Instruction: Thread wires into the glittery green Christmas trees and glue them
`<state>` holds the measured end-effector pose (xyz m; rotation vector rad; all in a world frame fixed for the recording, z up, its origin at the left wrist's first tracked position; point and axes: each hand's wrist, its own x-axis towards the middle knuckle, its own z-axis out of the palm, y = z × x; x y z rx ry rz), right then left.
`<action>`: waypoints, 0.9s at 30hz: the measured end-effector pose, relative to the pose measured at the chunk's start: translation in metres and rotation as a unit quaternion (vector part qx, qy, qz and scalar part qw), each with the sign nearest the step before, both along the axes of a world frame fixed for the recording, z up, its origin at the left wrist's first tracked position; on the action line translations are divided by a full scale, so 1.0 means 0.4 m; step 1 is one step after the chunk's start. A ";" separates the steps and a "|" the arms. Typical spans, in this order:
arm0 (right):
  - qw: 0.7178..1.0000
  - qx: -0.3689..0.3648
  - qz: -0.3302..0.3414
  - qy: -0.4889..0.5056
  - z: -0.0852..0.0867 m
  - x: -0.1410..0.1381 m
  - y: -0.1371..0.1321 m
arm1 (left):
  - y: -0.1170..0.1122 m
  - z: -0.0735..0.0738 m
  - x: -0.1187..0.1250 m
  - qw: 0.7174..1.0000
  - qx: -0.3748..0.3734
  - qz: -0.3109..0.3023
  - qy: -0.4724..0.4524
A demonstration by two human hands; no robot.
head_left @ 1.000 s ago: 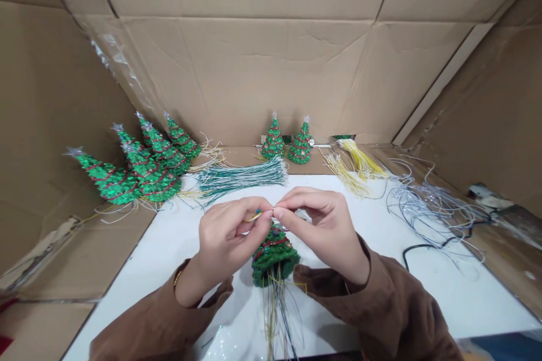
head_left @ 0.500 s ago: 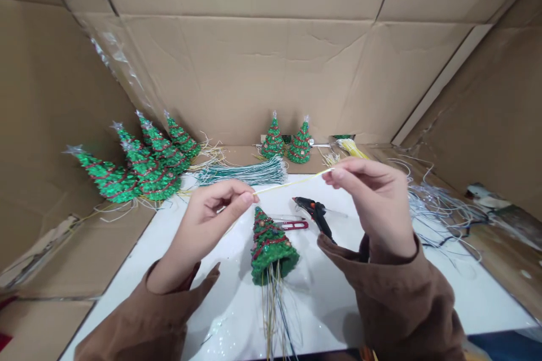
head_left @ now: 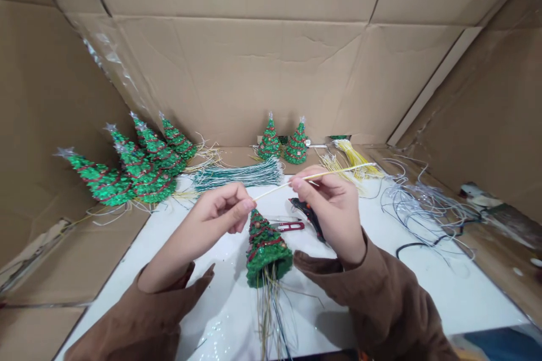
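A thin yellow-and-white wire (head_left: 347, 169) is stretched in the air between my hands. My left hand (head_left: 220, 211) pinches its left end between thumb and forefinger. With thumb and fingers, my right hand (head_left: 332, 200) pinches it further along, and a free length sticks out to the right. Below them a small green Christmas tree (head_left: 269, 254) with red garland lies on the white board (head_left: 228, 304), its hollow base towards me and several wires trailing from it. Red thread snips (head_left: 292, 227) lie beside the tree. My right hand partly hides a black glue gun (head_left: 311, 217).
Several finished-looking trees (head_left: 148, 172) stand at the back left, and two more trees (head_left: 295, 144) at the back. Bundles of green wire (head_left: 237, 174) and yellow wire (head_left: 353, 155) lie near them. Tangled clear wires (head_left: 417, 203) spread at right. Cardboard walls (head_left: 237, 67) enclose the space.
My right hand has moved left along the wire, closer to my left hand. More wire now extends past its fingers. The view has shifted slightly.
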<state>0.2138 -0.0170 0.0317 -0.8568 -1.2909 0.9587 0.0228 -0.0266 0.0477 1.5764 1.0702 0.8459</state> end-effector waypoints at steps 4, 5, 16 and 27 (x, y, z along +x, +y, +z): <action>0.996 -0.004 0.085 -0.036 -0.008 -0.015 0.001 | -0.003 -0.010 0.014 1.000 -0.012 0.003 -0.027; 0.991 -0.010 0.118 -0.056 -0.012 -0.021 0.002 | -0.001 -0.015 0.017 0.999 -0.024 -0.012 -0.025; 0.989 -0.055 0.019 -0.139 -0.019 0.048 0.038 | 0.171 -0.290 -0.050 0.927 -0.215 0.010 0.308; 0.989 -0.041 -0.008 -0.143 -0.006 0.096 0.038 | 0.158 -0.329 -0.014 0.968 -0.192 0.010 0.163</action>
